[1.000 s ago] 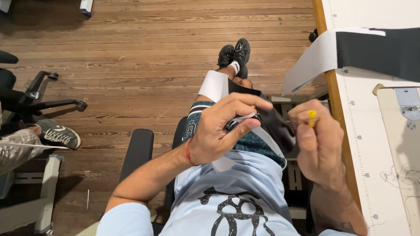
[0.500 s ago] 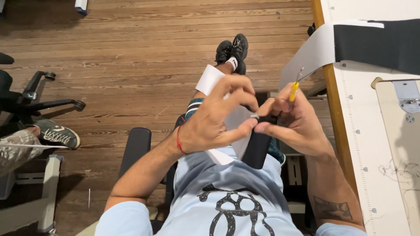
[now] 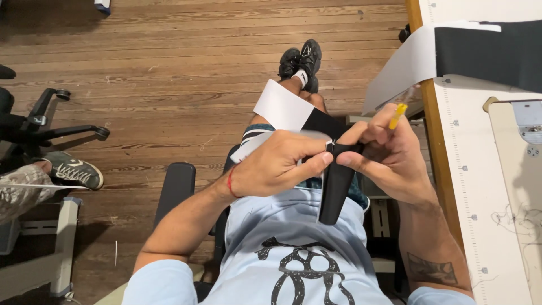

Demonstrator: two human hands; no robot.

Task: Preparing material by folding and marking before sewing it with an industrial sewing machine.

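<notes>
A seated person looks down at their own lap, above a wooden floor (image 3: 169, 68). The left hand (image 3: 276, 169) pinches a strip of black fabric (image 3: 336, 189) between thumb and fingers, which are closed on its upper end. The right hand (image 3: 389, 158) grips the same spot from the right, fingers closed on the fabric, with a yellow-handled tool (image 3: 398, 113) (slim, sticking up) tucked among them. The strip hangs down over the light blue shirt (image 3: 293, 243). A white piece of material (image 3: 282, 107) lies across the knee, farther away. A white worktable (image 3: 497, 186) stands at the right, with black cloth (image 3: 485, 51) on its far end.
</notes>
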